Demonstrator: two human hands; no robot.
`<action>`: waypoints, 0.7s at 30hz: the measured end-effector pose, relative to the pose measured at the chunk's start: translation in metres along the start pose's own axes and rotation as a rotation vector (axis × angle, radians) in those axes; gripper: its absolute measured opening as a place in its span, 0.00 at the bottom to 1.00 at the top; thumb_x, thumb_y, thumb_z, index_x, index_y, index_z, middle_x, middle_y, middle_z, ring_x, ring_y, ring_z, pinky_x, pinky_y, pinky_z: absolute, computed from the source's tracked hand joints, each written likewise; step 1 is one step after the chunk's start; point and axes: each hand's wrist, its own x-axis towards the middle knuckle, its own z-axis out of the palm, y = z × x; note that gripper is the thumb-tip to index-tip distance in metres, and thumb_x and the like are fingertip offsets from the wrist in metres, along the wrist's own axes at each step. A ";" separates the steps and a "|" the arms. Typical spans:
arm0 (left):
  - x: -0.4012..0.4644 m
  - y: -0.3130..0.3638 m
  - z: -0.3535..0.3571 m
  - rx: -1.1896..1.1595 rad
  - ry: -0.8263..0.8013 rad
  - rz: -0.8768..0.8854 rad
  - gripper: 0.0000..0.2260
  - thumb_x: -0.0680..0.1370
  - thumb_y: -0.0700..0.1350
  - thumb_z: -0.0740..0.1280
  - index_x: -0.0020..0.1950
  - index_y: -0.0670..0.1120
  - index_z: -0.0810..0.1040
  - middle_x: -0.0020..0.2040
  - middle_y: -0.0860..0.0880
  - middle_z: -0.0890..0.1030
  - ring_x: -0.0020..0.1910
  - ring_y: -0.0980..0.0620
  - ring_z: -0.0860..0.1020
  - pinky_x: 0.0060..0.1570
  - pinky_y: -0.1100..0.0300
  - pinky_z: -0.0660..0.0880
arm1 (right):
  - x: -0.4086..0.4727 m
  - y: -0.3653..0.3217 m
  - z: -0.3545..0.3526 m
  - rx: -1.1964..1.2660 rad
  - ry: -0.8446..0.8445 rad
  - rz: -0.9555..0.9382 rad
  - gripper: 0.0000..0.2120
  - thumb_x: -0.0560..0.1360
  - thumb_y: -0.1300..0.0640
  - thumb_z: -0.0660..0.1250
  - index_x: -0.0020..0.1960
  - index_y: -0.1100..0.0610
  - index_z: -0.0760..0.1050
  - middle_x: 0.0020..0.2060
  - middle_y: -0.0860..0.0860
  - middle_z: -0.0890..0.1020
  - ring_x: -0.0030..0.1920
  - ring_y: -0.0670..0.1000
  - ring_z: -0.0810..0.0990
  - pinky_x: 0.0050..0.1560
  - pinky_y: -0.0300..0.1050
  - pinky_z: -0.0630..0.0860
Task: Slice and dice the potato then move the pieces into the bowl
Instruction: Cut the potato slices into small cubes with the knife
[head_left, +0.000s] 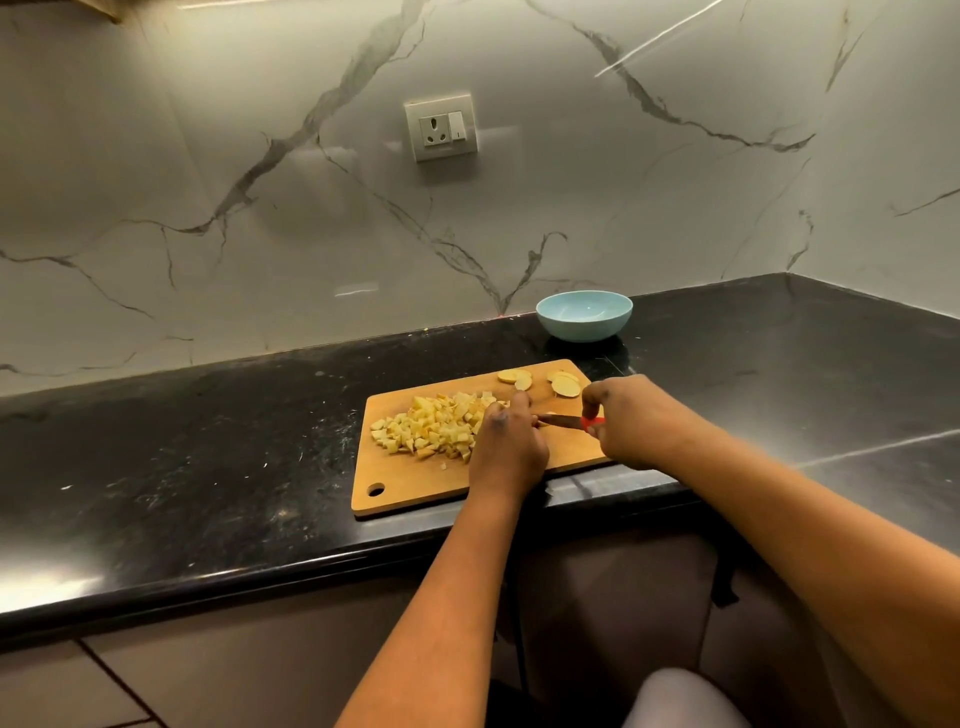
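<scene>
Here, from the head view: one wooden cutting board (415, 483) on the black table (208, 441), one blue bowl (584, 316) behind the board's far right corner, holding nothing visible. One heap of diced potato (431, 428) on the board's left half, just left of the left hand (506, 441). About four or five potato slices (563, 384) lying flat near the far edge, beyond both hands. One knife (563, 421) between the hands, long axis left-right, tip toward the left hand. Right hand (631, 423) curled round the red handle. Left hand's fingers bent down onto a piece mostly hidden beneath them.
</scene>
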 end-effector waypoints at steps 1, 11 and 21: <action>0.000 0.000 0.000 0.007 -0.008 -0.006 0.15 0.80 0.40 0.58 0.67 0.45 0.71 0.52 0.41 0.78 0.51 0.46 0.76 0.48 0.56 0.76 | 0.000 -0.001 0.003 -0.013 -0.004 0.007 0.13 0.75 0.62 0.69 0.59 0.53 0.77 0.49 0.52 0.78 0.45 0.51 0.78 0.50 0.45 0.81; -0.002 0.000 -0.002 0.034 -0.049 -0.016 0.17 0.79 0.42 0.60 0.69 0.46 0.70 0.57 0.41 0.73 0.51 0.46 0.76 0.53 0.56 0.76 | -0.007 -0.005 -0.024 -0.207 -0.100 -0.001 0.18 0.74 0.63 0.70 0.63 0.55 0.75 0.53 0.53 0.79 0.53 0.52 0.77 0.58 0.47 0.77; 0.016 0.002 0.000 0.014 -0.085 -0.005 0.19 0.77 0.52 0.68 0.65 0.48 0.72 0.63 0.47 0.74 0.67 0.47 0.67 0.66 0.52 0.69 | 0.020 0.036 -0.008 0.329 0.053 0.075 0.06 0.77 0.55 0.68 0.54 0.54 0.77 0.43 0.49 0.78 0.42 0.48 0.81 0.39 0.39 0.75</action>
